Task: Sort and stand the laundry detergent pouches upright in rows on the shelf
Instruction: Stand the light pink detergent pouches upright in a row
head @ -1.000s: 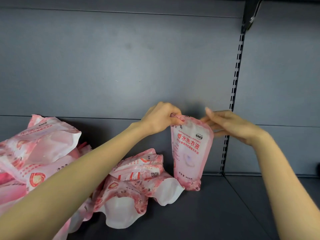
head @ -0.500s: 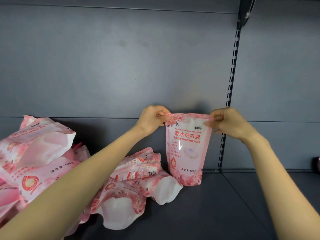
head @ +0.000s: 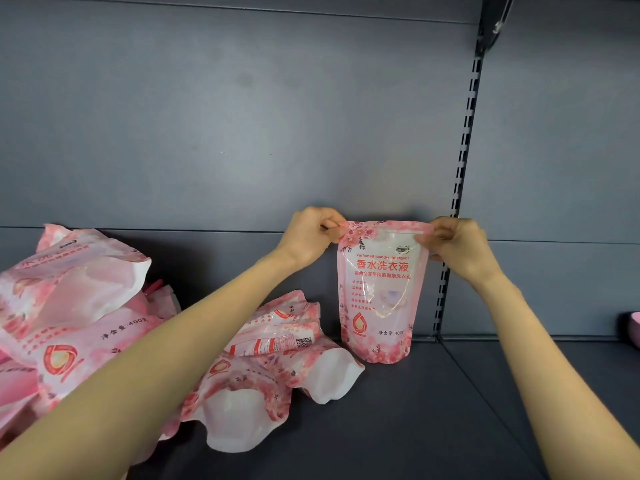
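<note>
Fingers of the left hand (head: 311,237) and right hand (head: 459,249) pinch the pouch (head: 377,296) by its top corners, probably steadying it upright just left of the slotted post (head: 464,133). The unsorted heap (head: 114,327) lies farther left of that post.

- A dark grey metal back panel (head: 242,116) is seen filling most of the view, with a paler, soft sheen spread over its middle.
- A thin horizontal seam (head: 173,230) is run across the panel low down, and a narrower strip of the same grey is set below it.
- A black slotted upright (head: 464,150) is fixed on the right, from the top down to shelf level, and appears slightly slanted.
- A dark bracket (head: 493,26) is hooked in at its top.
- A second panel (head: 561,133), also grey, is fitted right of the upright.
- The shelf (head: 415,427) is dark grey and matte; a joint (head: 485,399) between its two boards is seen running from the upright's foot toward the viewer.
</note>
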### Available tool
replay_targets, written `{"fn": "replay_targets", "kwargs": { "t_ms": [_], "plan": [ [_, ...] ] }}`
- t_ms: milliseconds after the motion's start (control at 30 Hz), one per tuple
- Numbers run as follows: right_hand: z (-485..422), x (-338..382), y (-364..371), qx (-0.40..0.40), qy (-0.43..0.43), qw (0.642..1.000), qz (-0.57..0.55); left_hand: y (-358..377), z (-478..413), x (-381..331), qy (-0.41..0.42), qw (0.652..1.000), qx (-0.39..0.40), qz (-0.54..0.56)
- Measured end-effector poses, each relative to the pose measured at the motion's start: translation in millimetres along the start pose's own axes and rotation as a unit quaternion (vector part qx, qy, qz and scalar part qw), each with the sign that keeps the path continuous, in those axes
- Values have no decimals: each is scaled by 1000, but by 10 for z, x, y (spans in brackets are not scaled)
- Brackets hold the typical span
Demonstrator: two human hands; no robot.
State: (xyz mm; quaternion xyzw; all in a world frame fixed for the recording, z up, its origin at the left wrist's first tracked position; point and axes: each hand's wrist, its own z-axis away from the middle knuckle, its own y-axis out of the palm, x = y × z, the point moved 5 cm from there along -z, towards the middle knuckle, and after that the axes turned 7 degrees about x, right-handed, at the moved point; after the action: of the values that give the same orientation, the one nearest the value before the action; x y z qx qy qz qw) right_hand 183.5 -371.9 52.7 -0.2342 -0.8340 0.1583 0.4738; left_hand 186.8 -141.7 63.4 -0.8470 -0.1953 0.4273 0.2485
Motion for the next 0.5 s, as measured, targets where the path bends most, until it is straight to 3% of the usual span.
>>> {"fn": "replay_targets", "kwargs": {
  "t_ms": [333,433,500],
  "plan": [
    [203,416,-92,-84,-44,979,179,-441,482,123,-18,973,110,-200],
    [351,587,38,-66,-80,966,235,-558,704,138,-40,937,172,-303],
    [442,659,175,-21,-91,954,285,-607,873,173,-55,889,204,-407]
  ]
}}
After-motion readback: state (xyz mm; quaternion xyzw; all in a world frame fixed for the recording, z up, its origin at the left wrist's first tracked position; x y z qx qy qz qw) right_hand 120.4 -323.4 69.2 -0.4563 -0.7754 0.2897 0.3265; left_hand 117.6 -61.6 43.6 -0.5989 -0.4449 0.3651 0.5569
